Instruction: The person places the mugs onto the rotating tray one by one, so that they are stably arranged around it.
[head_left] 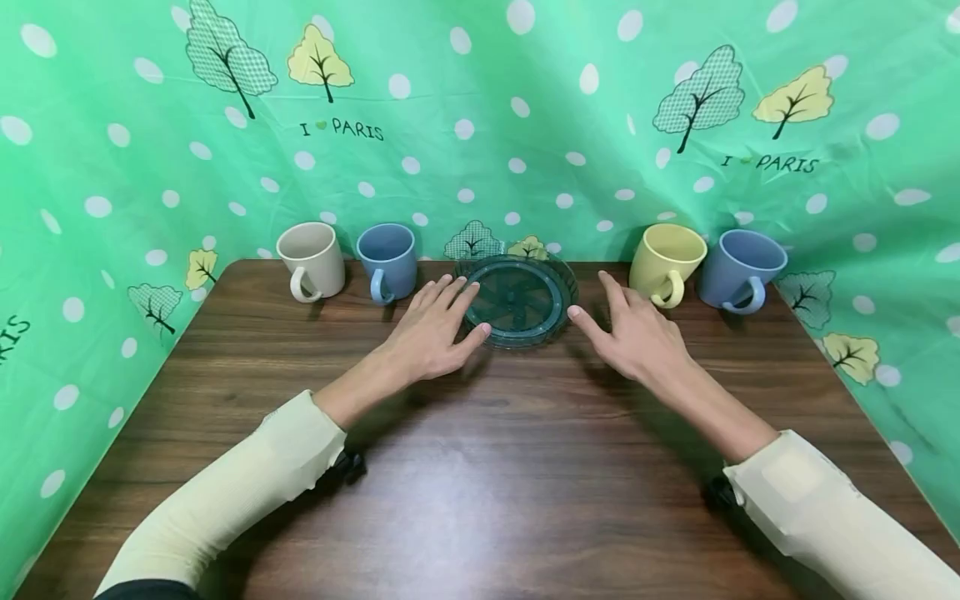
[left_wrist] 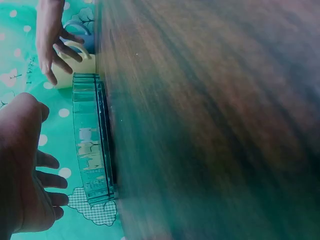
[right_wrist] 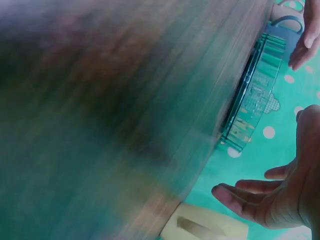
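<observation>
Head view — fingers (head_left: 464,301) near dish (head_left: 514,302)

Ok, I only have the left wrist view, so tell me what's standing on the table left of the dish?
Observer: In the head view, a white mug and a blue mug stand there, left of the dish.
Operator: I get it side-on. What shape is it from above?
Observer: Round, going by the head view.
Operator: And is the person wearing anything on their arms?
Observer: Yes, cream sleeves.
</observation>
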